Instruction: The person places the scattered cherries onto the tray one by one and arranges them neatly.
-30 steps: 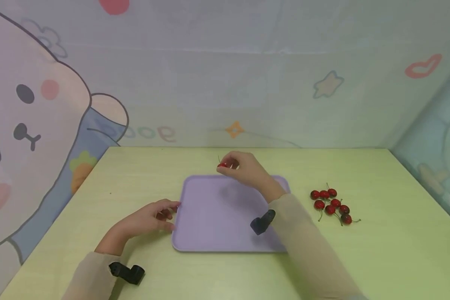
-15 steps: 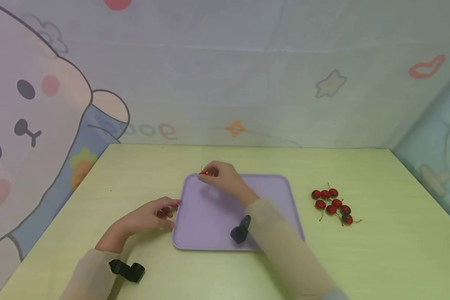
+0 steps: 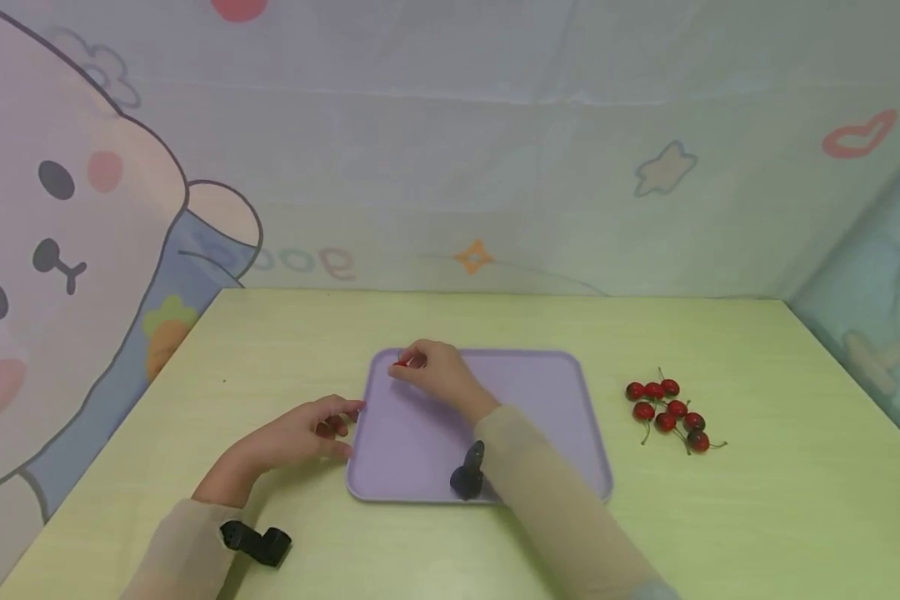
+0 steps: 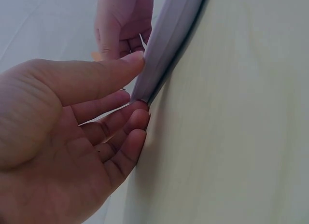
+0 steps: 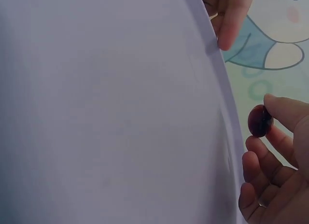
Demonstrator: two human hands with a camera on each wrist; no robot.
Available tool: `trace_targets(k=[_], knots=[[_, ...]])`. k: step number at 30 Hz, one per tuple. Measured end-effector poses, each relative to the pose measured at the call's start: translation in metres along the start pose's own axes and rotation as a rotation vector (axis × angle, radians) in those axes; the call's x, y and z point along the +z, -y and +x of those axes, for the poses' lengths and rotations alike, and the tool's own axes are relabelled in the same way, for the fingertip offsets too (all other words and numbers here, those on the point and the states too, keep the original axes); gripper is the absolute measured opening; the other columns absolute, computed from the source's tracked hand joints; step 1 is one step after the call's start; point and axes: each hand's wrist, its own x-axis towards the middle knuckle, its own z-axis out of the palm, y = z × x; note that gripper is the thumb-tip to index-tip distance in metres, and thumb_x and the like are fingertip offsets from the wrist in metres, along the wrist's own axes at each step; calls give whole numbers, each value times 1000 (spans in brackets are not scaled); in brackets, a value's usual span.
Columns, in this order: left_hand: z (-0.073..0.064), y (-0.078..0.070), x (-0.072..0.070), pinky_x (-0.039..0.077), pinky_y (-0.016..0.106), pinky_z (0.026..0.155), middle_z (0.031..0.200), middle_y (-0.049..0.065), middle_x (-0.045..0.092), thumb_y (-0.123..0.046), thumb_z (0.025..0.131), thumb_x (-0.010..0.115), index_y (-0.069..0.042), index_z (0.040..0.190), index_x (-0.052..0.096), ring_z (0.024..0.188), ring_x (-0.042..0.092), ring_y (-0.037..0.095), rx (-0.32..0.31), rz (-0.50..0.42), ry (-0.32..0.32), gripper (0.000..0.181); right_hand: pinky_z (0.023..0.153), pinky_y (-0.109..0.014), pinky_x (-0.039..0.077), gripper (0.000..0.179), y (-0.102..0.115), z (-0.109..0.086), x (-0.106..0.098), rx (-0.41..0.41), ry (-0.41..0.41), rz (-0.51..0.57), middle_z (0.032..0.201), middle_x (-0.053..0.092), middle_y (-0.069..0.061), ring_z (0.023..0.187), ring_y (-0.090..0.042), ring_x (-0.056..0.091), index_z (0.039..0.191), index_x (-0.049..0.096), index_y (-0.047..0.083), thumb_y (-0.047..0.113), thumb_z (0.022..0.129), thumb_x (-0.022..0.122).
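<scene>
Since the earlier frames, the right hand (image 3: 438, 373) and the glossy, dark-red, oval cherry (image 3: 401, 363) in it have moved along the far side of the pale-purple, rounded-rectangular tray (image 3: 525, 400) and are now hovering at its far left corner. The left hand (image 3: 307, 433) is staying at the tray's left rim, thumb and fingers spread, fingertips touching its outer side. The right hand is pinching the cherry between thumb and fingers.

Handling this well is probably calling for a light pinch (a smooth skin like this could slip), a low, slow approach inside the rim, and gentle steadying from the left hand without pushing the tray.

The right wrist view is showing the cherry's rounded body, which the thumb is largely hiding in the head view; the head view is showing its thin stem. The left wrist view alone is revealing the tray's outer wall meeting the fingertips. Only the head view is showing the loose red cherries (image 3: 665, 422) lying right of the tray.
</scene>
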Motion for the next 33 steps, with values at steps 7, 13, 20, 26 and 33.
trace_targets(k=[7, 13, 20, 26, 33], knots=[[-2, 0, 0, 47, 28, 85, 122, 16, 54, -14, 85, 74, 6, 137, 46, 101, 52, 24, -15, -5, -6, 63, 75, -28, 46, 27, -3, 3, 7, 31, -15, -29, 92, 65, -2, 85, -16, 57, 98, 70, 12, 35, 85, 73], [-2, 0, 1, 47, 28, 85, 122, 17, 53, -14, 85, 73, 6, 137, 45, 101, 52, 24, -8, -16, -2, 63, 75, -30, 47, 27, -3, 3, 9, 56, 3, -43, 90, 65, -1, 84, -16, 57, 97, 70, 12, 36, 84, 74], [-1, -4, 2, 48, 31, 85, 123, 18, 53, -13, 85, 73, 7, 138, 45, 102, 52, 25, -7, -23, -2, 63, 75, -31, 46, 26, -1, 3, 10, 70, -5, -64, 90, 66, -2, 83, -17, 57, 93, 70, 12, 35, 83, 74], [-1, -4, 2, 48, 32, 86, 122, 17, 54, -13, 85, 73, 7, 138, 45, 102, 52, 25, -5, -21, -2, 63, 75, -30, 45, 28, -1, 4, 12, 76, -11, -82, 89, 66, -2, 82, -17, 56, 92, 69, 12, 37, 82, 75], [-1, -4, 1, 48, 32, 86, 123, 17, 53, -14, 86, 73, 7, 138, 44, 103, 52, 24, -10, -13, -2, 64, 77, -31, 46, 28, -1, 5, 13, 81, -9, -107, 90, 66, -2, 83, -17, 57, 93, 69, 13, 38, 82, 75]])
